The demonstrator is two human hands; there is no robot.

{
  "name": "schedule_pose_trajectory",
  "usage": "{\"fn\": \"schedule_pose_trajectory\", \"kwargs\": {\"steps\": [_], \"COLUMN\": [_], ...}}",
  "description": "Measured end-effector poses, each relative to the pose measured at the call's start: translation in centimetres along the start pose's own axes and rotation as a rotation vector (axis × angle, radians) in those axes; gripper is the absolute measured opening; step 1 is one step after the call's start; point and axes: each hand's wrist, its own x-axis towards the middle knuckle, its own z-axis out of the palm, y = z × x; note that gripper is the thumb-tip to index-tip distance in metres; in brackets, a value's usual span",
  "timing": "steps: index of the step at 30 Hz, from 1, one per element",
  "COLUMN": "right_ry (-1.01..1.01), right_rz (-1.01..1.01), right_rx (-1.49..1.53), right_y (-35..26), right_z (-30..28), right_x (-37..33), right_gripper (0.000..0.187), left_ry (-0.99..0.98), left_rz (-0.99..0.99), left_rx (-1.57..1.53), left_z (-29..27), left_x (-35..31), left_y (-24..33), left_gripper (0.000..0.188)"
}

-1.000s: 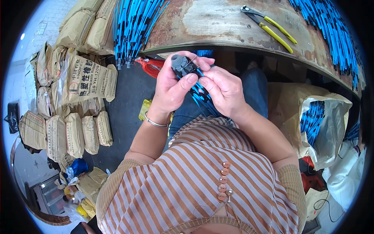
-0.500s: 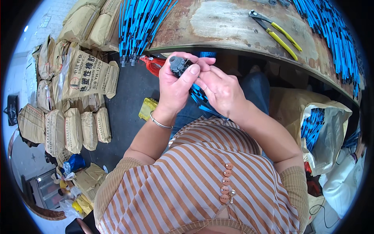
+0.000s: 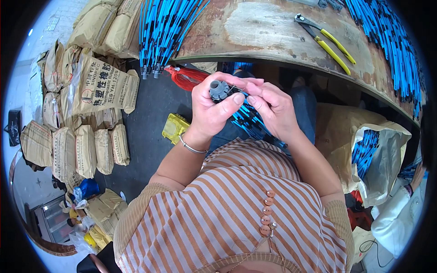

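Observation:
My left hand is wrapped round a grey ribbed plastic fitting; its round hollow end faces up at me. The thumb lies across its side. Close beside it, my right hand has thumb and fingers drawn together at a thin dark strand next to the fitting; what exactly the fingertips pinch is too small to make out. Below both hands, blue rods with black bands lie over my lap. Whether these rods join the fitting is hidden by my hands.
Ahead stands a worn wooden table with a curved edge, yellow-handled pliers and blue rod bundles. Red strands hang at its edge. Paper sacks are stacked left; an open bag is right, beside a person's white sleeve.
Both hands have moved slightly right and nearer to me with the grey fitting. Its hollow end has turned more toward me, and more of the blue rods shows below the hands.

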Motion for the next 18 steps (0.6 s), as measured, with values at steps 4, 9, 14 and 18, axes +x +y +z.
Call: {"fn": "schedule_pose_trajectory", "kwargs": {"steps": [4,9,14,18], "right_ry": [0.007,-0.006,0.0,0.018], "right_rz": [0.057,0.049,0.104,0.048], "right_rx": [0.169,0.24,0.213,0.162], "right_y": [1.0,0.9,0.1,0.1], "right_z": [0.3,0.1,-0.3,-0.8], "right_x": [0.0,0.4,-0.1,-0.3], "right_gripper": [0.01,0.008,0.007,0.007], "left_ry": [-0.02,-0.029,-0.037,-0.077], "left_rz": [0.011,0.015,0.039,0.02], "left_rx": [0.022,0.095,0.034,-0.059], "left_z": [-0.9,-1.3,-0.7,0.3], "left_x": [-0.1,-0.1,0.3,0.7], "left_y": [-0.4,-0.4,-0.5,-0.1], "left_gripper": [0.021,0.021,0.016,0.013]}}
